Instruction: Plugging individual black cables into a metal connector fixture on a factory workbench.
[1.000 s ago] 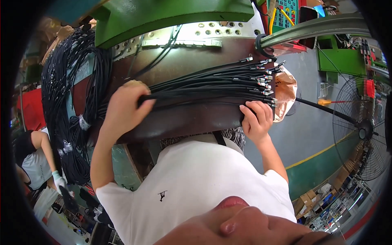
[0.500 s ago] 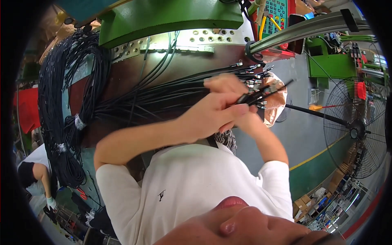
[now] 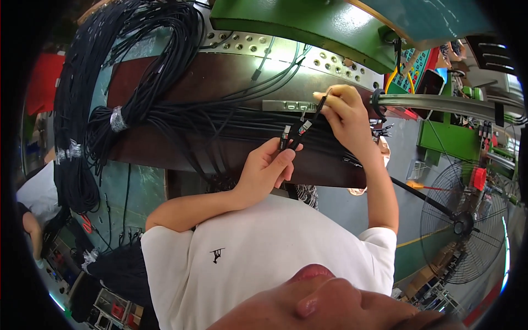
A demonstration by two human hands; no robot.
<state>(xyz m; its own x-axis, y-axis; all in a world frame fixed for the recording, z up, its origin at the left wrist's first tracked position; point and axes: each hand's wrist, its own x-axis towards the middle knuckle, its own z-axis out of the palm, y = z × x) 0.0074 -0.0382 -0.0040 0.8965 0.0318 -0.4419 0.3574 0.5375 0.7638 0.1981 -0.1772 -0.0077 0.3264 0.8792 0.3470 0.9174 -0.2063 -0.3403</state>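
Two hands hold thin black cables over the bench (image 3: pixel 165 77).
Left hand (image 3: pixel 267 168) fingers pinch a plug (image 3: pixel 285 135); right hand (image 3: pixel 344 113), at 2 o'clock, pinches another cable (image 3: pixel 311 118), keeping ends apart from the bundle (image 3: pixel 137 88).

Head view, looking down over a white short-sleeved shirt (image 3: pixel 258 258). The left hand (image 3: pixel 268 170) pinches a thin black cable with a small metal connector end (image 3: pixel 285 135); the right hand (image 3: pixel 344 113) pinches a second such cable (image 3: pixel 308 124) just beside it. Both hands are over a dark brown worktop (image 3: pixel 165 88) strewn with cables. A large taped bundle of black cables (image 3: pixel 118 118) lies at left; a green metal machine housing (image 3: pixel 308 25) stands behind; a black floor fan (image 3: pixel 465 225) at right.
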